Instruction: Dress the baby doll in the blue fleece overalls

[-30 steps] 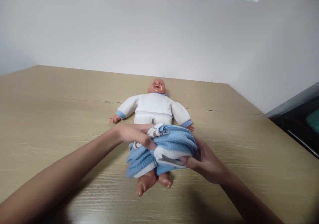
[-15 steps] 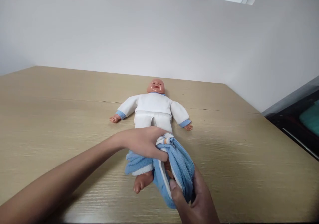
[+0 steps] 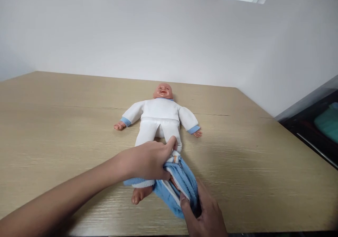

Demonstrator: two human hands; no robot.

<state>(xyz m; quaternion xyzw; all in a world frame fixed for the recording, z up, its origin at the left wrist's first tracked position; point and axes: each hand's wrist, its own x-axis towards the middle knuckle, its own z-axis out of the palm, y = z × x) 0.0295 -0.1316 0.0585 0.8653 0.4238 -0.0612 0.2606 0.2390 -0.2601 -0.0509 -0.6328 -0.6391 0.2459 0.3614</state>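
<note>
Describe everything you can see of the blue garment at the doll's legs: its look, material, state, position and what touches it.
The blue garment looks like soft, fluffy fleece, light blue with white trim and a small patterned patch near its top edge. It is bunched up around the doll's lower legs, below the white trousers, above the wooden table. One bare foot pokes out beneath it. The left hand grips its upper part; the right hand holds its lower end.
</note>
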